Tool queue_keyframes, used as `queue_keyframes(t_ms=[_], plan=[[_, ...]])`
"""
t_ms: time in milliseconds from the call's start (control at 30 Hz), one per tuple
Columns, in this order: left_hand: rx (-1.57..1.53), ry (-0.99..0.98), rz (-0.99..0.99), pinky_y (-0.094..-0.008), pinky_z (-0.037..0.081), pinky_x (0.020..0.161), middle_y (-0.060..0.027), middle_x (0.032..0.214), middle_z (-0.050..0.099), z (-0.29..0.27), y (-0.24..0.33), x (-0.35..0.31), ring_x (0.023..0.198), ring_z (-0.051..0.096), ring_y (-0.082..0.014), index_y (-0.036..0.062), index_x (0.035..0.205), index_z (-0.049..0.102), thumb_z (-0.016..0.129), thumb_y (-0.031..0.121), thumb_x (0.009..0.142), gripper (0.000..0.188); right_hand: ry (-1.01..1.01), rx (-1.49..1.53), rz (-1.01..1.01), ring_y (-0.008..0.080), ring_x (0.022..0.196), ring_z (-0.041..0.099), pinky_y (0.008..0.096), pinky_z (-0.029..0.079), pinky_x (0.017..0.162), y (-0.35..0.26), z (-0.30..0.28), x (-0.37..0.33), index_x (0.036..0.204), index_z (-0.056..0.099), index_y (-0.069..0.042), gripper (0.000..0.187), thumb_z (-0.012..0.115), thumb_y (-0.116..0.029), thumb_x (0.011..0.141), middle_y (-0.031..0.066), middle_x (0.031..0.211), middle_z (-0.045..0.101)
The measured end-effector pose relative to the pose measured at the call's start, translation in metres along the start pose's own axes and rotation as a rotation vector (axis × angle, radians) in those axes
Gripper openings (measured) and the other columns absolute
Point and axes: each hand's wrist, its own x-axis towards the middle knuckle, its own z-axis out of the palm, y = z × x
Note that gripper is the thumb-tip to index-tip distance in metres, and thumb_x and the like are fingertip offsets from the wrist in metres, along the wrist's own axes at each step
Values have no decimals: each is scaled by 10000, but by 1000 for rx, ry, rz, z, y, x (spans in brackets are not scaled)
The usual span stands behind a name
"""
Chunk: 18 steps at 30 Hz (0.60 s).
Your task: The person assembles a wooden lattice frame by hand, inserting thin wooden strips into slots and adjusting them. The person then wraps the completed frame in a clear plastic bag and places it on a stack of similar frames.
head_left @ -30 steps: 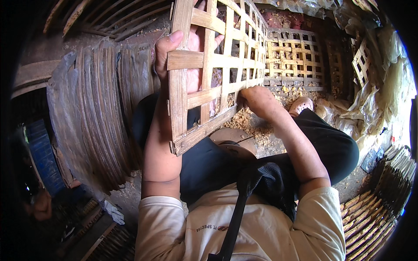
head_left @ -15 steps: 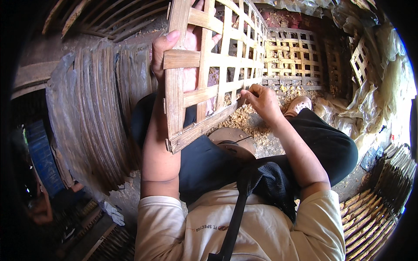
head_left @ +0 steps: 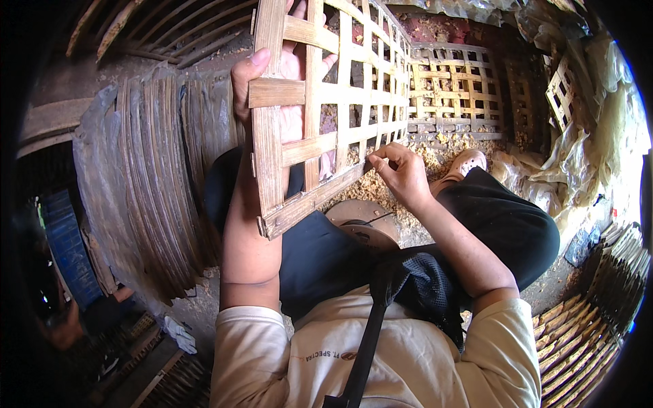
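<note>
Above lap (head_left: 323,255), left hand (head_left: 291,66) grips lattice panel (head_left: 345,94); right hand (head_left: 405,175) pinched narrow at lower edge (head_left: 318,197).

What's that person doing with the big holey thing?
A person is holding up a woven lattice panel with the left hand. The right hand has its fingers bent at the lower rail; whether they grip it is hard to tell. Yellowish crumbs lie on the floor below.

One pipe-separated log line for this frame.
left hand: grips lattice panel | right hand: at lower rail, grasp unclear | below: yellowish crumbs
</note>
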Motion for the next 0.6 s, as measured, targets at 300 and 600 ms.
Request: queue_keyframes(t_ms=[300, 600], plan=[[9, 12, 4, -587, 133, 1132, -211, 1543, 161, 0, 0, -1, 1421, 192, -362, 81, 1488, 209, 472, 485, 802, 839, 33, 195, -56, 209, 669, 587, 317, 482, 654, -11, 14, -7, 847, 703, -40, 116, 680, -152, 856, 85, 736, 608], [-39, -8, 10, -614, 129, 1124, -229, 1539, 156, -6, 0, 0, 1419, 187, -380, 88, 1485, 213, 474, 506, 792, 850, -57, 523, 128, 73, 735, 567, 238, 481, 686, -21, 6, 13, 921, 670, 21, 142, 641, -119, 917, 15, 809, 631]])
